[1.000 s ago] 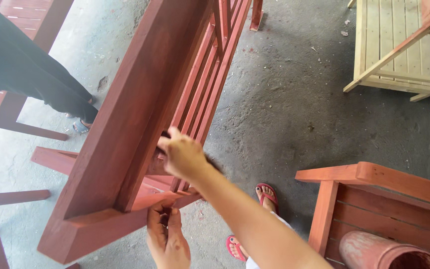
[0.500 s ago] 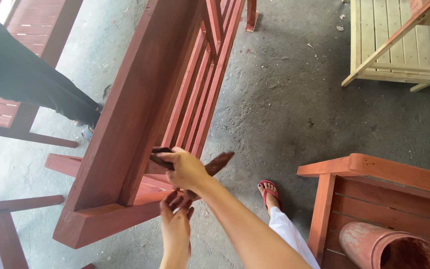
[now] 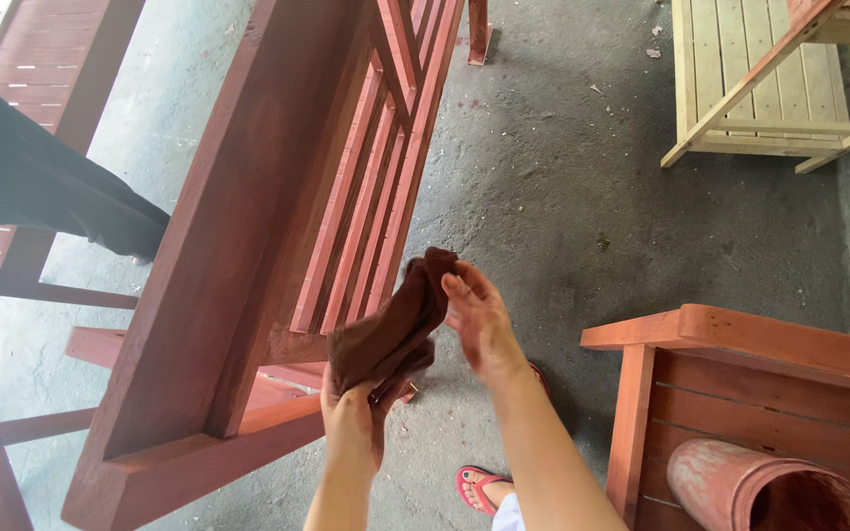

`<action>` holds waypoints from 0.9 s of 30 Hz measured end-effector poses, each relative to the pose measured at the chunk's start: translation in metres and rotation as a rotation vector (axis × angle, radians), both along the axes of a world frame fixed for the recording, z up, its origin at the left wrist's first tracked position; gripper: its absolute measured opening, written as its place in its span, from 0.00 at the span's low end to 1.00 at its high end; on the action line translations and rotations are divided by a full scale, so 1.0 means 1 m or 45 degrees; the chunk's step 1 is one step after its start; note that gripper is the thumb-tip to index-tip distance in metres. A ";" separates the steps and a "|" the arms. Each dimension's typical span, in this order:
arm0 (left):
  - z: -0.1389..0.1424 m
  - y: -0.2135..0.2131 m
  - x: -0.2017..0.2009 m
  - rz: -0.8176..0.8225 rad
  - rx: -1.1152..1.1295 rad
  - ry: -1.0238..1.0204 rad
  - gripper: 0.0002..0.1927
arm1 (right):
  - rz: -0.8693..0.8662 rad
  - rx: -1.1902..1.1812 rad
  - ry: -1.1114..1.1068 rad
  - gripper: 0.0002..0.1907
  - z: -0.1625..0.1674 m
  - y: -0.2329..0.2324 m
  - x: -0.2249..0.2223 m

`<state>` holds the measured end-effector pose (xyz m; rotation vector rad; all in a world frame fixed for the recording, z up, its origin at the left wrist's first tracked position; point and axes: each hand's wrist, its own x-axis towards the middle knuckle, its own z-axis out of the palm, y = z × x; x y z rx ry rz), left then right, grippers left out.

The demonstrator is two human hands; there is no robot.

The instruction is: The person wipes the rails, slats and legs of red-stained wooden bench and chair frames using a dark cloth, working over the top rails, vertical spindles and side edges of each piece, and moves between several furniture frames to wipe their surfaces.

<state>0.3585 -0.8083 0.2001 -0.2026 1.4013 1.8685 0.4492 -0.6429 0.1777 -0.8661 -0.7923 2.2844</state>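
Holding brown rag (image 3: pixel 391 324) upright, left hand (image 3: pixel 354 423) grip clamped low, right hand (image 3: pixel 479 320) open at its top.

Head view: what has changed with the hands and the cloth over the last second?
The right hand has come off the red-stained bench, where it was pressed against the frame, and now sits beside the brown cloth. The left hand has risen and grips the cloth's lower end, holding it up in front of the slats. The bench, the unstained chair and the concrete floor stayed as they were.
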 end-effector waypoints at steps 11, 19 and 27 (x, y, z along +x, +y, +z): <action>-0.033 -0.051 -0.001 0.084 -0.542 1.064 0.28 | -0.226 -0.056 0.494 0.36 -0.021 -0.119 -0.114; -0.124 -0.108 -0.045 -0.024 -0.718 1.609 0.28 | -0.778 1.943 -0.505 0.53 -0.034 -0.101 -0.184; -0.138 -0.067 -0.055 -0.262 -1.048 2.007 0.27 | -0.752 1.365 -0.165 0.21 -0.042 0.128 -0.277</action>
